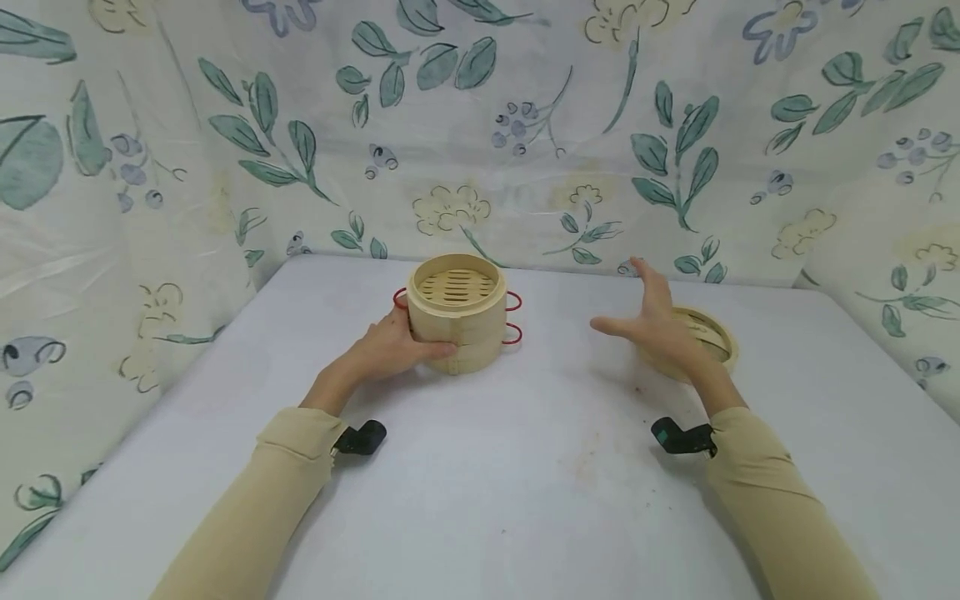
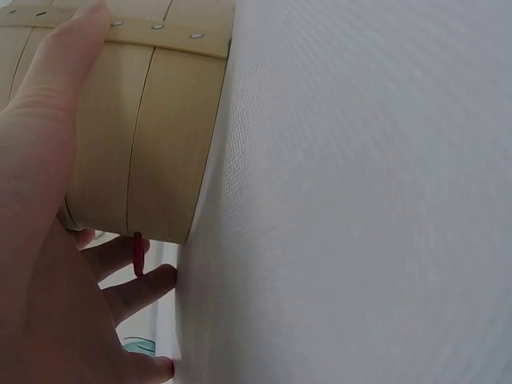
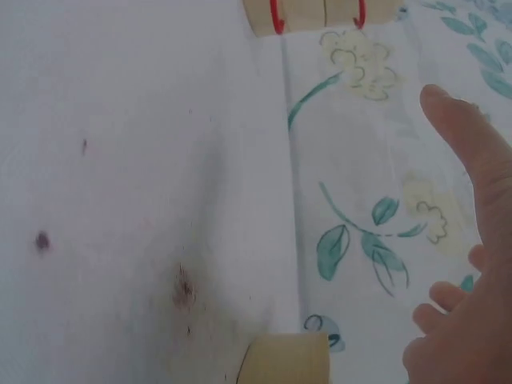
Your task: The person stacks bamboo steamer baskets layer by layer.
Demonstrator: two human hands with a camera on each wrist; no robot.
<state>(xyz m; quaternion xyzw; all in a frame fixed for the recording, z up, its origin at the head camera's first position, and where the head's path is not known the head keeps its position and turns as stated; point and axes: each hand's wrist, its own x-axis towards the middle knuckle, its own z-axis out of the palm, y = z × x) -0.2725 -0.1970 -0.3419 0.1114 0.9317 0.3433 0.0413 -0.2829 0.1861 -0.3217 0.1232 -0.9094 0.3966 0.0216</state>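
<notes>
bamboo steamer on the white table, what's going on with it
A person's left hand grips the two-tier bamboo steamer, which stands upright and uncovered on the white table. The right hand, holding nothing, is raised near the round lid, which lies apart, off to the right.

Tons of room to slide through the middle of the worktop [image 1: 517, 467], between the stacked bamboo steamer [image 1: 480, 329] and the round lid [image 1: 716, 337]. Just watch the red handles [image 1: 521, 335] poking into that gap. Left hand [image 1: 390, 346] blocks the steamer's left side, right hand [image 1: 660, 329] partly covers the lid, and flowery cloth [image 1: 525, 167] walls off the back.
</notes>
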